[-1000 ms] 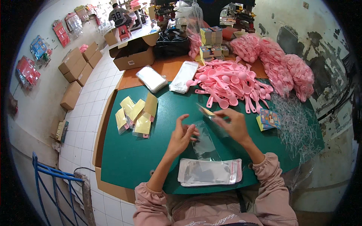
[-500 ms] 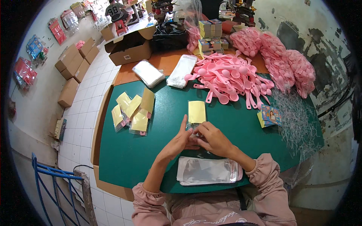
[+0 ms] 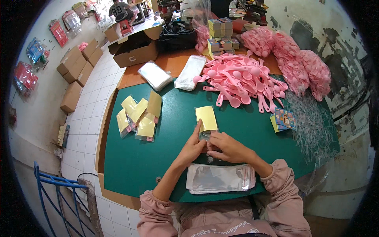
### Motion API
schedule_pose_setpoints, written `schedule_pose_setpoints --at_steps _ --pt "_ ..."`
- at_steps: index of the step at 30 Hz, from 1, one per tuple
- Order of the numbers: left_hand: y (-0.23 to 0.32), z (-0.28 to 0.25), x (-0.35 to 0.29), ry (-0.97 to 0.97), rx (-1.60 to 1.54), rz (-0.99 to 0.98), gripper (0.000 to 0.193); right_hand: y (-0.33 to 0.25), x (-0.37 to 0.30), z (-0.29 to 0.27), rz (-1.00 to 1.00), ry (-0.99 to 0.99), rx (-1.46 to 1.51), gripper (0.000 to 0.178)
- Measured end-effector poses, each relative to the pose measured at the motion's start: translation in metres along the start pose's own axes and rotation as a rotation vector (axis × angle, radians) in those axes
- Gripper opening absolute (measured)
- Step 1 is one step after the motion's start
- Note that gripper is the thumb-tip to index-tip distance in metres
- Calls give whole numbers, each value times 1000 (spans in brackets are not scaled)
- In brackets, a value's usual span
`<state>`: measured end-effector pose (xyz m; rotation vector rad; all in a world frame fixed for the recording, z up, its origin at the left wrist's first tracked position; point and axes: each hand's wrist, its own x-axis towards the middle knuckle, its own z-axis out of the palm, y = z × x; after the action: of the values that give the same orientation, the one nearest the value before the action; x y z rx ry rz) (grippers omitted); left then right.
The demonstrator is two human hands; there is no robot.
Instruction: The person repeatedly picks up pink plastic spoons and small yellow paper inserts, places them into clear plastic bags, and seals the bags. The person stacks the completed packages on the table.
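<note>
A clear plastic bag with a yellow card in it lies on the green tabletop in front of me. My left hand is at the bag's lower end, its index finger stretched up along the card's left edge and its other fingers closed on the plastic. From the right, my right hand pinches the same lower end with bent fingers. What the fingertips cover there is partly hidden. Nearer to me lies a stack of clear plastic bags. Several filled bags with yellow cards lie at the left, pink ends showing.
A heap of pink spoons spreads behind my hands. Picture cards lie at the right beside thin clear plastic strips. Two bag stacks and an open cardboard box stand farther back. A person sits in the background.
The bag with the yellow card has tilted slightly. My left index finger has come down onto the card's edge, and my right hand has shifted a little right and down.
</note>
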<state>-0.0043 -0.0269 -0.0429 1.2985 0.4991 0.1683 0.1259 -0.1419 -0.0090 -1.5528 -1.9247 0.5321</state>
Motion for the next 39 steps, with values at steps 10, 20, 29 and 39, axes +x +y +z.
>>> schedule_pose_setpoints --at_steps 10,20,29,39 --pt "26 1 -12 -110 -190 -100 40 99 -139 -199 982 497 -1107 18" --pt "21 -7 -10 -159 -266 -106 31 22 -10 -11 93 206 -62 35" --pt "27 -6 -16 -128 312 82 20 31 -23 -14 210 348 319 16" --pt "17 3 -7 204 705 365 15 25 -17 -9 115 355 319 19"
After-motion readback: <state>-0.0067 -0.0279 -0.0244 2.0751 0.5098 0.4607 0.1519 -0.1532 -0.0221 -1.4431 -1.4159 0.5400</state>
